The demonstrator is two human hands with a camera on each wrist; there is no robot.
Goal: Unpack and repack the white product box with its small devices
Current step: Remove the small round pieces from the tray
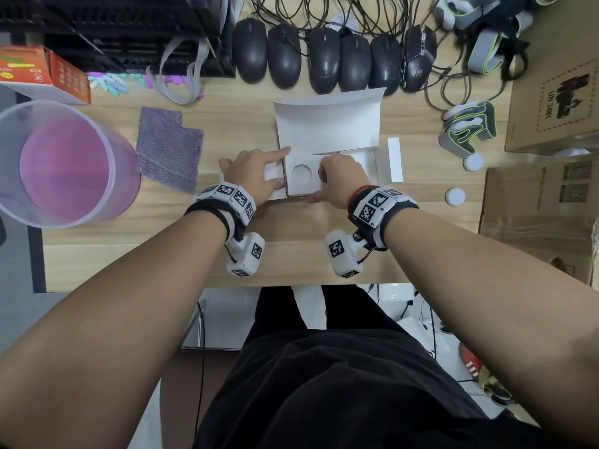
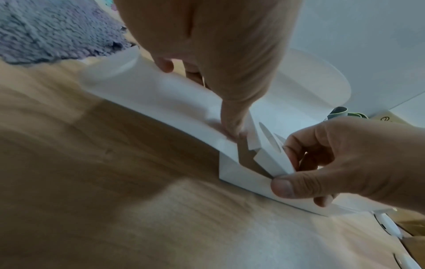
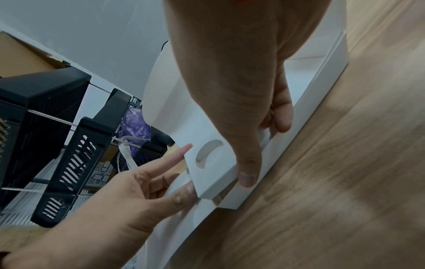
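The white product box (image 1: 327,121) lies open at mid-table, its lid standing up at the back. A white cardboard insert (image 1: 299,191) with a round hole sits tilted in the box's left half. My right hand (image 1: 337,179) pinches the insert (image 3: 214,174) at its right part, thumb on the near edge. My left hand (image 1: 259,173) lies on the box's left side flap, index finger and thumb straight against the insert's left edge. Two small round white devices (image 1: 473,163) (image 1: 455,196) lie on the table to the right.
Several black mice (image 1: 324,59) with cables line the back. A purple cloth (image 1: 168,147) and a clear bucket (image 1: 64,163) are to the left. Cardboard boxes (image 1: 551,92) (image 1: 534,209) and grey-green straps (image 1: 470,128) crowd the right. The table's front edge (image 1: 291,281) is near.
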